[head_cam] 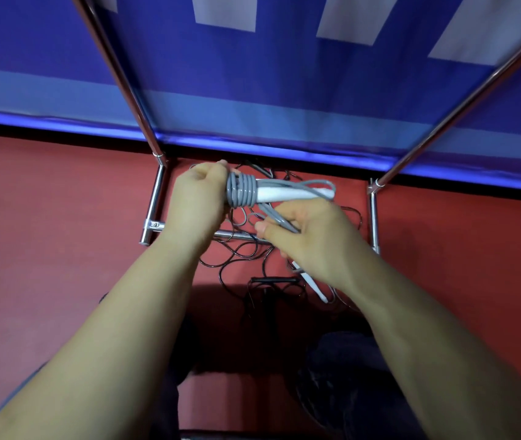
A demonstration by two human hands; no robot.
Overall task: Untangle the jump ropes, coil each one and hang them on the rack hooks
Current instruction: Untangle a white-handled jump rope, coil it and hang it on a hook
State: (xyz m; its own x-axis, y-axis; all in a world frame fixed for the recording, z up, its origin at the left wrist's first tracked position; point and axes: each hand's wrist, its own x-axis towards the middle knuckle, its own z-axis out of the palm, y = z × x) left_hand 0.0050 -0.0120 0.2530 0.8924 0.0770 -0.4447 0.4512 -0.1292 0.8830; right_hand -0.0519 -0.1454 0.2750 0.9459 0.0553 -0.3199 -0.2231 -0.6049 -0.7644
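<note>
A grey jump rope is wound in tight turns around its white handle, held level above the floor. My left hand grips the wound end of the bundle. My right hand pinches the loose grey strands just below the handle. A second white handle hangs beneath my right wrist. Thin black jump ropes lie tangled on the red floor under both hands, with a black handle among them.
A chrome rack stands over the tangle, with a left foot, a right foot and a low crossbar. Its two slanted poles rise past a blue banner. My dark-clad legs are below.
</note>
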